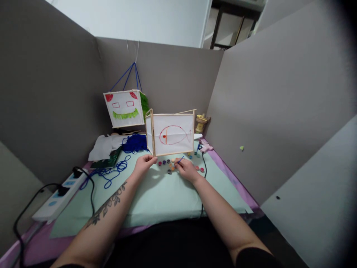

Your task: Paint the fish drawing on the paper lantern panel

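Observation:
My left hand [145,163] pinches the bottom corner of a white paper lantern [178,145] with a wooden stick frame. The lantern stands upright, and its front panel shows a fish outline in red with an orange stripe and a red eye. Below and to the right of it, my right hand [187,169] is closed on a thin blue brush [180,160]. Small paint pots [169,171] of several colours lie between my hands, and some are partly hidden by my right fingers.
A painted lantern [125,106] hangs by blue cords at the back left. Blue yarn [135,143], white paper [102,148] and a power strip [57,197] lie left. A pink glue gun [205,146] and black cable are right. Grey partitions [173,74] enclose the table.

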### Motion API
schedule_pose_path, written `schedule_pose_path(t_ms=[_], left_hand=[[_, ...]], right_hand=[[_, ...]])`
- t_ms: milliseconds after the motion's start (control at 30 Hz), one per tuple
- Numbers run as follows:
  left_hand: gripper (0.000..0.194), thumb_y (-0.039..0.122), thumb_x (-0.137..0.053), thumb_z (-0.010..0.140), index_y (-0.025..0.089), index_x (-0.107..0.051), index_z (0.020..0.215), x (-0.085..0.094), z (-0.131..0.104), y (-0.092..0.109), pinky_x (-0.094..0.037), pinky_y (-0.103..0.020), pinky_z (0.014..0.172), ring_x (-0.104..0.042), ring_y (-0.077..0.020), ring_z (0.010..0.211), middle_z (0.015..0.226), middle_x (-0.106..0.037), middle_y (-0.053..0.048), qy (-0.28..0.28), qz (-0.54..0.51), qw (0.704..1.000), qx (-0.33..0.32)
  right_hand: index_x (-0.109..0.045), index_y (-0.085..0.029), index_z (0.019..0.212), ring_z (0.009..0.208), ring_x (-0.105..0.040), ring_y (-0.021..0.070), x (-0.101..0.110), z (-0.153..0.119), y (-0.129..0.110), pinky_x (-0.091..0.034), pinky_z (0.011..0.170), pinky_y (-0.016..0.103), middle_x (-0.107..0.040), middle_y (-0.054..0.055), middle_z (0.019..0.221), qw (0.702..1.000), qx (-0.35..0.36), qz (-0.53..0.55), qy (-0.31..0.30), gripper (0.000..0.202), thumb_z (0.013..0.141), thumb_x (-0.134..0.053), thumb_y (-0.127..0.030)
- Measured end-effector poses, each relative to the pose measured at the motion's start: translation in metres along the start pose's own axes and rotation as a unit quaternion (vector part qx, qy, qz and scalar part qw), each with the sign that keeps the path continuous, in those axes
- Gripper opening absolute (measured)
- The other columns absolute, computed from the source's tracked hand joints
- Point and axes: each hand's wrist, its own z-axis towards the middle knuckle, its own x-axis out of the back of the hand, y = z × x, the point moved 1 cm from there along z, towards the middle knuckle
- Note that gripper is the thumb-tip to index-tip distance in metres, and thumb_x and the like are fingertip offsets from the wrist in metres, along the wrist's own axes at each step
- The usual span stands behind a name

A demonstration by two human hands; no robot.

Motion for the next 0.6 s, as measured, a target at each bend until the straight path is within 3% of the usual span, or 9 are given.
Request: schedule_pose_path(t_ms=[200, 467, 600], left_hand=[[0.035, 0.048, -0.065, 0.067, 0.014, -0.062, 0.064, -0.0007, 0.0011, -0.0041, -0.034, -0.023, 0.054, -0.048, -0.0115, 0.054, 0.056, -0.057, 0.000, -0.003, -0.015, 1.000, 0.003], [0.035, 0.048, -0.066, 0.067, 0.014, -0.061, 0.063, -0.0002, 0.0000, -0.0018, -0.033, -0.023, 0.053, -0.047, -0.0110, 0.053, 0.055, -0.057, 0.001, -0.004, -0.031, 1.000, 0.003], [0.035, 0.048, -0.066, 0.066, 0.014, -0.061, 0.062, -0.0005, -0.0007, 0.0003, -0.032, -0.023, 0.053, -0.046, -0.0110, 0.052, 0.055, -0.056, 0.001, -0.002, -0.030, 1.000, 0.005]], right_hand=[[-0.061, -0.018, 0.085, 0.079, -0.060, 0.0182, -0.0019, -0.0004, -0.0046, -0.047, 0.074, 0.029, -0.065, 0.006, 0.082, 0.998, -0.017, -0.032, -0.042, 0.014, 0.085, -0.048, -0.014], [-0.062, -0.019, 0.088, 0.084, -0.062, 0.0193, 0.0003, -0.0018, -0.0041, -0.048, 0.079, 0.032, -0.068, 0.007, 0.086, 1.000, -0.003, -0.021, 0.006, 0.014, 0.086, -0.048, -0.017], [-0.062, -0.019, 0.085, 0.080, -0.062, 0.0188, -0.0017, -0.0020, -0.0018, -0.048, 0.075, 0.031, -0.068, 0.007, 0.085, 1.000, -0.017, -0.018, -0.011, 0.014, 0.085, -0.048, -0.017]])
